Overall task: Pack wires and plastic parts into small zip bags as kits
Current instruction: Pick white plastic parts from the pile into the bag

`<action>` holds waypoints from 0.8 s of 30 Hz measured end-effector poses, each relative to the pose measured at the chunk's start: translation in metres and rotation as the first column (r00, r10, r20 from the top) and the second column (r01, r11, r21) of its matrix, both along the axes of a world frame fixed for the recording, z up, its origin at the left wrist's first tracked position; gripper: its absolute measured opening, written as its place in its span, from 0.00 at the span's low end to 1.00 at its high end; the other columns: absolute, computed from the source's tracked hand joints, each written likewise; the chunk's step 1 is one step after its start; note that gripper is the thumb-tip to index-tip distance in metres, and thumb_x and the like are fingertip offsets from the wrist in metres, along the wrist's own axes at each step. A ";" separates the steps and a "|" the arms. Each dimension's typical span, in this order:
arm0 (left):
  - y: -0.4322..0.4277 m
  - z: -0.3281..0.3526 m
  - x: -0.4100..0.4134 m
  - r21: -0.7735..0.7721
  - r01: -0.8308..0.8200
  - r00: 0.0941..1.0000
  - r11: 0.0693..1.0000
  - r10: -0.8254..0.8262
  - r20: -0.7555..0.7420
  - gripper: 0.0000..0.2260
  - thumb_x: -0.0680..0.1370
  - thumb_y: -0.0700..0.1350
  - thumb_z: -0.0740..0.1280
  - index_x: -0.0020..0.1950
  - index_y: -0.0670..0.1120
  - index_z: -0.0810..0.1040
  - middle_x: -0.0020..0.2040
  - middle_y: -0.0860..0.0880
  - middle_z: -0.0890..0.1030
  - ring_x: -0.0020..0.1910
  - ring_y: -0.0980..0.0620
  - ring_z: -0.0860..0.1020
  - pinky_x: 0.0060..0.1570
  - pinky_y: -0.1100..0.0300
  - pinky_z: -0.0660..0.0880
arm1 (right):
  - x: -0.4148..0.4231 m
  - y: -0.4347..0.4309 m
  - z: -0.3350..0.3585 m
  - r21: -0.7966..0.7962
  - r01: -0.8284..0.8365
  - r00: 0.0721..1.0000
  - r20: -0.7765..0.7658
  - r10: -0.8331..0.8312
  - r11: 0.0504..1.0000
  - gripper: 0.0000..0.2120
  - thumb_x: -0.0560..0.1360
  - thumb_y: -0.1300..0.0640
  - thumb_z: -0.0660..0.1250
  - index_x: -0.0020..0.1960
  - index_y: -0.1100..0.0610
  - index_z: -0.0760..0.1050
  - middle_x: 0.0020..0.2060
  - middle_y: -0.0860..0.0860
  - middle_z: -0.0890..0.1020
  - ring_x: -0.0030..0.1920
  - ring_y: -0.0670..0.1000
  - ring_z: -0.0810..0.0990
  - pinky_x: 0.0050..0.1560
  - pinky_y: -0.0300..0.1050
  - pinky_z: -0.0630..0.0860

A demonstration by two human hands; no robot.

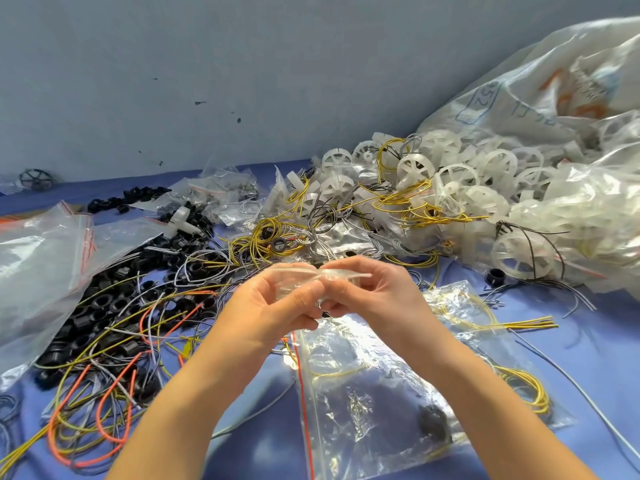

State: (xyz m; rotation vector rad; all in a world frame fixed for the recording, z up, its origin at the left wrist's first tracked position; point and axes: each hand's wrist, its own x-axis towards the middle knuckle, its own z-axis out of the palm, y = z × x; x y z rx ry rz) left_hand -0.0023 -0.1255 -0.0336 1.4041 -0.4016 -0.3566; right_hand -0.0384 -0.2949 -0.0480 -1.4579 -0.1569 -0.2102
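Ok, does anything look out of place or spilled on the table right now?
Yes. White wheels spill out beside the big clear sack at the right, tangled with yellow wires. One white part lies stray on the black rings at the left. Nothing looks damaged.

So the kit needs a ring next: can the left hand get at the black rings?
Likely yes: the black rings lie open beside the left hand, once it releases the bag.
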 end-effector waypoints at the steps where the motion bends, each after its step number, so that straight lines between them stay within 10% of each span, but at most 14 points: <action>1: 0.000 0.000 -0.001 0.027 -0.011 0.999 1.000 0.010 0.031 0.12 0.67 0.49 0.79 0.48 0.49 0.85 0.40 0.46 0.84 0.37 0.53 0.81 0.37 0.63 0.78 | -0.001 -0.001 0.000 -0.007 -0.001 1.000 -0.003 0.001 1.000 0.06 0.73 0.57 0.73 0.49 0.55 0.82 0.35 0.52 0.85 0.35 0.48 0.82 0.37 0.38 0.78; 19: -0.003 -0.002 -0.001 -0.063 -0.086 0.991 0.994 0.078 -0.112 0.11 0.67 0.45 0.73 0.47 0.43 0.82 0.37 0.43 0.82 0.28 0.52 0.78 0.26 0.63 0.75 | -0.004 0.000 -0.001 -0.002 0.002 1.000 -0.007 -0.002 1.000 0.08 0.69 0.52 0.74 0.48 0.51 0.82 0.35 0.54 0.84 0.35 0.51 0.84 0.35 0.39 0.78; 24: 0.001 0.000 -0.005 0.092 0.011 0.983 0.996 -0.027 0.183 0.13 0.72 0.45 0.75 0.55 0.47 0.81 0.45 0.48 0.85 0.39 0.52 0.80 0.38 0.63 0.77 | -0.005 -0.004 0.002 0.080 -0.024 0.997 -0.073 0.030 0.997 0.02 0.75 0.56 0.71 0.46 0.52 0.82 0.35 0.56 0.84 0.32 0.52 0.83 0.33 0.39 0.77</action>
